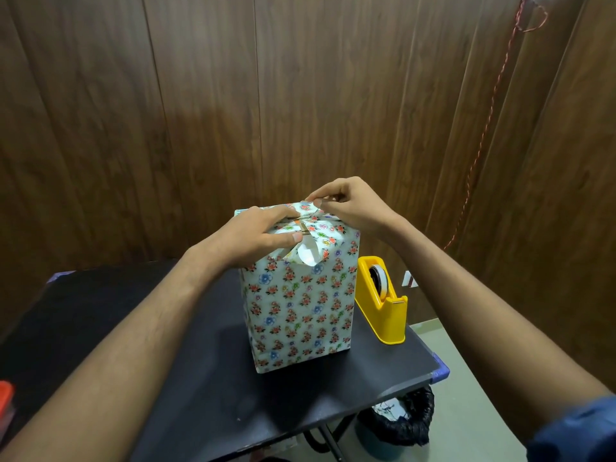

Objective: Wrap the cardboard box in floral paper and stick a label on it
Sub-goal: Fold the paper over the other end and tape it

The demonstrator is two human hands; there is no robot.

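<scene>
Cardboard box [300,305], upright near the middle of the black counter [186,388], sides fully covered in floral paper [293,315]. At the top end, folds not yet closed: a sliver of brown cardboard showing between the flaps, and a loose flap [308,256] curling toward the viewer with its white underside out.

Left hand [253,240] laid on the near left part of the box top, fingers [283,213] stretched flat across the paper, thumb out along the front edge beside the loose flap; pressing, not gripping. Right hand [350,205] at the far edge of the top, thumb and forefinger pinching a fold of the floral paper, other fingers curled. Both forearms bare, a dark blue sleeve [580,431] at the lower right corner.

Just beside the box on its right, a yellow tape dispenser [381,301] with a roll in it, standing on the counter near its right edge. Below that edge, on the floor, a bin with a black liner [400,418]. At the far left edge of view, something red [5,395], too cropped to identify. Behind everything, a dark wood-panelled wall [200,111] with a red cord [493,105] hanging down it.
</scene>
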